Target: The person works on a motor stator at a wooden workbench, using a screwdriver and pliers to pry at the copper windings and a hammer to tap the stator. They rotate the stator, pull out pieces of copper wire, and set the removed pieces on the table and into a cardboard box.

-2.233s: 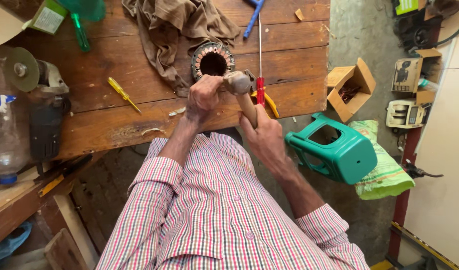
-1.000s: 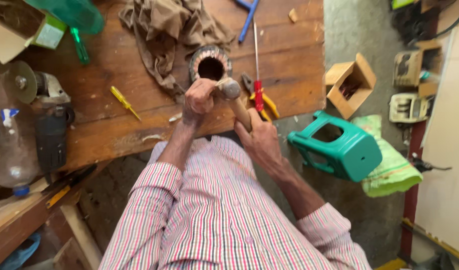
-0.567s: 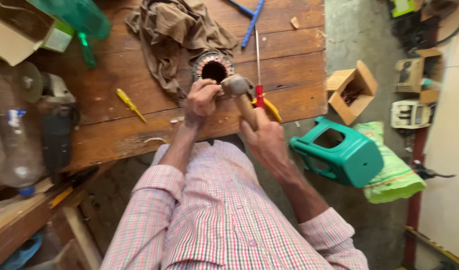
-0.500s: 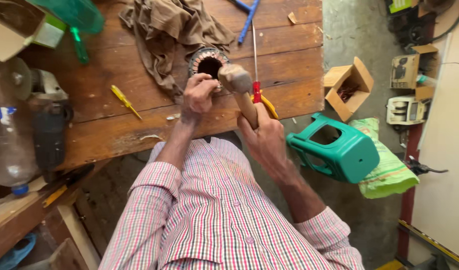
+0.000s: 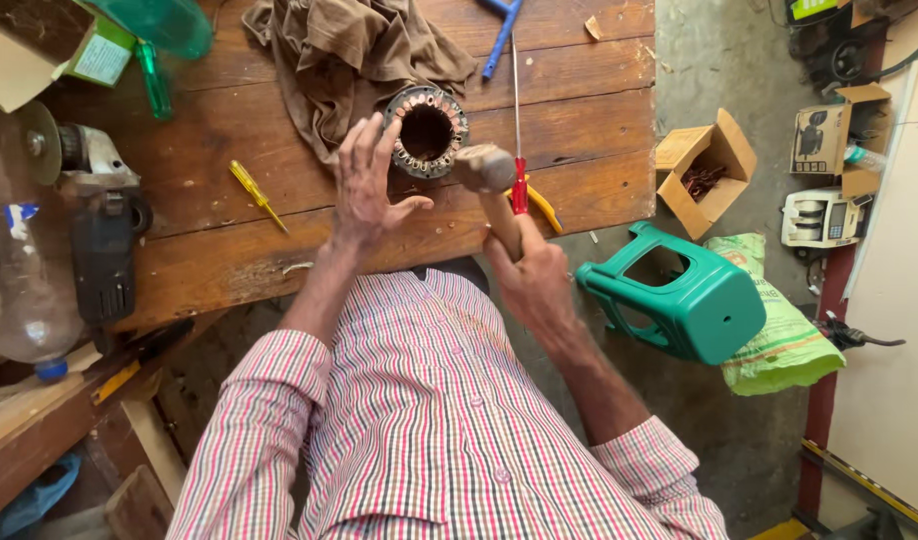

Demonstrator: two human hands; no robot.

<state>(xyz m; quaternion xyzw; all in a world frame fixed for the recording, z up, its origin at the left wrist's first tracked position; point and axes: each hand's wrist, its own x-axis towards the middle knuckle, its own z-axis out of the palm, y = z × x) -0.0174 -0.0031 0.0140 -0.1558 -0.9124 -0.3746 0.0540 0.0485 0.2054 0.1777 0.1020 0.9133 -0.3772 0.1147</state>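
The motor stator (image 5: 426,132), a ring with copper windings around its bore, lay flat on the wooden bench (image 5: 229,235), its far edge against a brown cloth (image 5: 354,55). The left hand (image 5: 367,185) was spread wide, fingers extended, just beside the stator's left rim and gripping nothing. The right hand (image 5: 531,280) was clenched around the wooden handle of a hammer (image 5: 487,180), whose head stood just beside the stator's right rim. A red-handled screwdriver (image 5: 517,150) lay behind the hammer. An angle grinder (image 5: 94,215) rested at the bench's left end.
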